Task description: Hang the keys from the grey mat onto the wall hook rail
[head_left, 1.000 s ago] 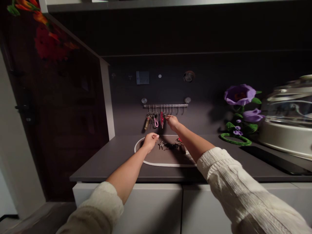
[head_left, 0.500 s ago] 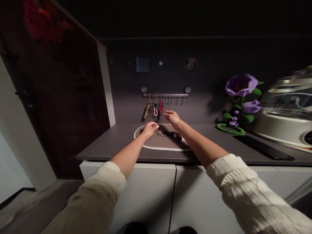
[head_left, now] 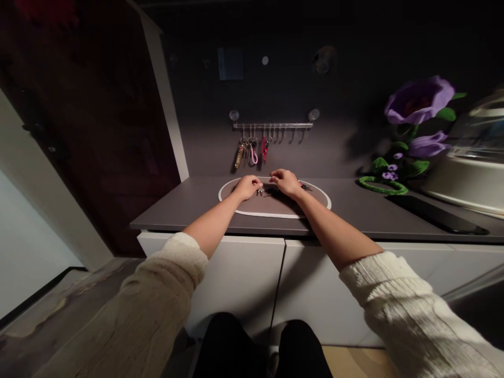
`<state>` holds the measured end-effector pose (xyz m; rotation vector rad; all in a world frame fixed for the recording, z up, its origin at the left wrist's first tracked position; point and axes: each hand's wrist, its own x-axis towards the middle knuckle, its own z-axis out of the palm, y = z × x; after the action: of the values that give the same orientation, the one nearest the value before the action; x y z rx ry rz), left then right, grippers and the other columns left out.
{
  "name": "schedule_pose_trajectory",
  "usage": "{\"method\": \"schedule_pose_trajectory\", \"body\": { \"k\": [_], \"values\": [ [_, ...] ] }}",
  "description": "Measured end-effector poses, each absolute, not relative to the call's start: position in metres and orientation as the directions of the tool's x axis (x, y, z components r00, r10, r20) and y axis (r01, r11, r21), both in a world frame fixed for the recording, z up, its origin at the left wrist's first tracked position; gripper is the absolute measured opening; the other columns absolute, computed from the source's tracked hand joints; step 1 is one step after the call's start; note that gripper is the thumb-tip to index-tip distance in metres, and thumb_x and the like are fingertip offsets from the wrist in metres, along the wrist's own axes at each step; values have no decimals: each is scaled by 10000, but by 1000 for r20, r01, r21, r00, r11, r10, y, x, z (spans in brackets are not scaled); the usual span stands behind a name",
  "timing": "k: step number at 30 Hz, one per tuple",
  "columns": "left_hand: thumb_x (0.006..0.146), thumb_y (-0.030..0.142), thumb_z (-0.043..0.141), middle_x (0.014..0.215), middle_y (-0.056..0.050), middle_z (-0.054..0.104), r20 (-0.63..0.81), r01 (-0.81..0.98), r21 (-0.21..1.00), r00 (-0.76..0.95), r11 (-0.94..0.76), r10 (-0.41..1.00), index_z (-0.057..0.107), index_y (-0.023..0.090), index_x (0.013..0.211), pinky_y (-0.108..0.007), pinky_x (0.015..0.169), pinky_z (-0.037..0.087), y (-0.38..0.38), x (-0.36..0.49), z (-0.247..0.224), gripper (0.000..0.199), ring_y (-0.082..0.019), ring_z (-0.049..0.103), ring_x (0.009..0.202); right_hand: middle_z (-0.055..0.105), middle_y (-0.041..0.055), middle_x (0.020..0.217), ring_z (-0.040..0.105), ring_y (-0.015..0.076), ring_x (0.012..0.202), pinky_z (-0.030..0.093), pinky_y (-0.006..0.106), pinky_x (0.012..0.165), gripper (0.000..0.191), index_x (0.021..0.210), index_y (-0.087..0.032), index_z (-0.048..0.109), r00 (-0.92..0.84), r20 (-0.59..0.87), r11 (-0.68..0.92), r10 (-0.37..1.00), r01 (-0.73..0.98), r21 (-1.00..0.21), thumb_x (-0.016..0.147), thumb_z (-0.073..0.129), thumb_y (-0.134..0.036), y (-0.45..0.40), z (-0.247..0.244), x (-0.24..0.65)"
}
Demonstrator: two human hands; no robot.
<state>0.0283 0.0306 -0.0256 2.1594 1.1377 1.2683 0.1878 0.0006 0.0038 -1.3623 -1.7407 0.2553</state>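
Observation:
My left hand point(head_left: 247, 187) is low over the left part of an oval brown mat point(head_left: 271, 214) with a white rim. Its thumb and fingers are pinched together, and what they hold, if anything, is hidden. A small bunch of keys point(head_left: 260, 192) shows just below those fingertips. My right hand point(head_left: 285, 182) hovers over the mat's middle, fingers bent and slightly apart, with nothing visible between them. Dark keys point(head_left: 272, 192) lie under it, partly covered. More keys with a red part point(head_left: 302, 185) show behind my right wrist.
A clear hook rail point(head_left: 273, 125) on the wall carries a brown key fob point(head_left: 239, 156), a pink loop point(head_left: 254, 155) and a red keychain point(head_left: 264, 150). To the right are purple flowers point(head_left: 421, 105), a black phone point(head_left: 439, 214) and a cream appliance point(head_left: 466, 181).
My right hand has dropped from beside the hanging red keychain to the mat. My left hand has stayed near the small keys. The view has tilted downward.

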Motion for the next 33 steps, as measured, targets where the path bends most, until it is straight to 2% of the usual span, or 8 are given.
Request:
{"method": "schedule_pose_trajectory", "body": {
  "k": [5, 9, 21, 33],
  "values": [
    [697, 271, 561, 636, -13, 602, 537, 603, 507, 338, -616, 773, 652, 139, 711, -229, 605, 384, 30, 29, -24, 161, -105, 495, 578, 671, 84, 926, 596, 156, 863, 401, 228, 793, 250, 942, -128, 652, -155, 450, 342, 879, 864, -370, 757, 484, -129, -4, 7, 181],
    [697, 271, 557, 661, -21, 608, 547, 652, 426, 367, -628, 752, 663, 140, 694, -229, 628, 392, 32, 29, -24, 168, -107, 507, 606, 663, 88, 971, 591, 163, 909, 396, 209, 785, 261, 944, -138, 663, -190, 411, 314, 891, 914, -258, 763, 476, -144, 2, 4, 179],
    [727, 209, 529, 754, -39, 587, 570, 692, 335, 391, -639, 722, 661, 142, 730, -252, 720, 400, 37, 29, -26, 148, -132, 510, 721, 662, 97, 970, 592, 177, 896, 394, 223, 766, 262, 939, -140, 668, -223, 404, 329, 887, 920, -214, 767, 470, -144, 5, 2, 178],
    [750, 120, 482, 737, -20, 530, 600, 590, 448, 359, -672, 715, 576, 147, 690, -264, 762, 387, 30, 29, -19, 115, -132, 486, 760, 659, 92, 989, 588, 171, 911, 392, 218, 770, 272, 984, -143, 651, -229, 408, 328, 884, 925, -192, 773, 482, -172, 0, 6, 175]
  ]
}}
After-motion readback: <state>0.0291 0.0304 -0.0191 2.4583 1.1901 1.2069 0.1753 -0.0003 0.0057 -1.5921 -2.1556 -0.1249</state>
